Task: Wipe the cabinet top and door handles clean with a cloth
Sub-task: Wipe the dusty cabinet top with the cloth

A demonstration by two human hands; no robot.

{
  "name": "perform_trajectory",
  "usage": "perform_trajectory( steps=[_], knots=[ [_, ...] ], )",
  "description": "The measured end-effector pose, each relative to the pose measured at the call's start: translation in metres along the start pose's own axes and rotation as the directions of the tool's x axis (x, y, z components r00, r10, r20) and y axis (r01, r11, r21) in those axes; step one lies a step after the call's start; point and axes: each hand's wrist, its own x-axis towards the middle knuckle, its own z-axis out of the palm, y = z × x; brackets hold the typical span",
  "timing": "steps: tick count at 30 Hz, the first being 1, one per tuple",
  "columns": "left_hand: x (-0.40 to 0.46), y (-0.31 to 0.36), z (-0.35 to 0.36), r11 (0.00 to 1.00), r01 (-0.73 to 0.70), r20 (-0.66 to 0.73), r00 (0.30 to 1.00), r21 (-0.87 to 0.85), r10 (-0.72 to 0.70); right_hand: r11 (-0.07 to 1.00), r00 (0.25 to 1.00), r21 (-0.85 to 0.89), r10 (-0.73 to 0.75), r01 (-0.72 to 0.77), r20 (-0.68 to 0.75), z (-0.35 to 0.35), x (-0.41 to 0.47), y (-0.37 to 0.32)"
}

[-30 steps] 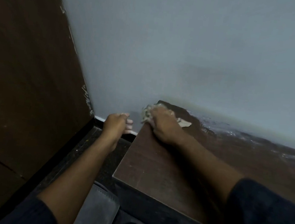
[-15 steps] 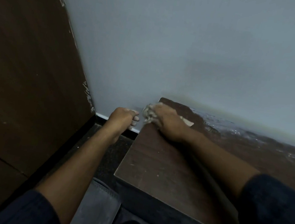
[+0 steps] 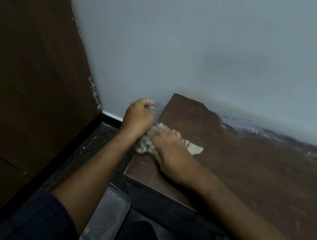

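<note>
Nearest to me are my two dark blue sleeves [image 3: 29, 221], pushed up so both forearms are bare. Between them, low down, I see a grey flat thing with a stitched edge [image 3: 111, 211] on the floor; I cannot tell what it is.

My right hand [image 3: 171, 153] lies palm down on the brown cabinet top [image 3: 246, 169], near its left edge. Its fingers are pressed flat onto the crumpled pale cloth [image 3: 147, 140]. One corner of the cloth sticks out flat on the far side of that hand, and the bunched part spills toward the cabinet's left edge.

My left hand [image 3: 138, 117] sits just beside the cloth, off the cabinet's left edge, curled into a loose fist with the fingertips [image 3: 149, 103] tucked in. Its heel seems to touch the bunched cloth, but I cannot tell whether it grips any of it.

Below the left forearm runs the dark floor [image 3: 83, 150], speckled with dust. To the left stands a tall dark brown wooden panel [image 3: 31, 66] with chipped edges. Farther back, pale dusty streaks [image 3: 261, 131] lie along the cabinet top where it meets the grey-blue wall [image 3: 201, 45].
</note>
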Motion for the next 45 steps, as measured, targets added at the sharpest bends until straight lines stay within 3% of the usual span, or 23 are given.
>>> perform_trajectory(
  steps=[6,10,13,16,18,23,25,30,35,42,45],
  knots=[
    [-0.015,0.005,0.023,0.964,-0.237,0.112,0.968,0.119,0.224,0.996,0.995,-0.003,-0.092,0.092,0.048,-0.010,-0.069,-0.003],
    [-0.019,0.012,0.032,0.920,-0.339,0.124,0.940,0.199,0.319,0.992,0.991,-0.001,0.123,-0.124,-0.055,-0.035,-0.064,0.072],
    [-0.022,0.017,0.041,0.907,-0.366,0.150,0.928,0.207,0.340,0.962,0.954,-0.004,0.269,-0.272,-0.133,-0.032,-0.064,0.070],
    [-0.023,0.019,0.050,0.878,-0.419,0.206,0.903,0.232,0.376,0.995,0.990,0.010,0.102,-0.102,-0.094,-0.032,-0.091,0.052],
    [-0.023,0.018,0.053,0.853,-0.451,0.260,0.884,0.264,0.387,0.999,0.996,-0.004,0.041,-0.041,-0.080,-0.047,-0.101,0.076],
    [-0.025,0.024,0.064,0.765,-0.549,0.331,0.830,0.336,0.450,0.926,0.908,-0.028,0.362,-0.376,-0.214,-0.066,-0.066,0.135],
    [-0.028,0.032,0.073,0.757,-0.554,0.338,0.826,0.345,0.450,0.892,0.871,-0.016,0.438,-0.452,-0.224,-0.058,-0.051,0.129],
    [-0.023,0.045,0.092,0.724,-0.591,0.385,0.799,0.356,0.462,0.974,0.961,-0.043,0.210,-0.221,-0.180,-0.055,-0.080,0.136],
    [-0.018,0.052,0.095,0.752,-0.575,0.346,0.811,0.321,0.472,0.843,0.832,-0.095,0.494,-0.529,-0.252,-0.068,-0.040,0.165],
    [-0.002,0.058,0.097,0.878,-0.398,0.185,0.915,0.265,0.358,0.942,0.929,-0.023,0.325,-0.334,-0.174,-0.053,0.019,0.131],
    [0.000,0.054,0.099,0.884,-0.394,0.163,0.917,0.251,0.363,0.928,0.918,-0.053,0.353,-0.368,-0.181,-0.061,-0.007,0.153]
  ],
)
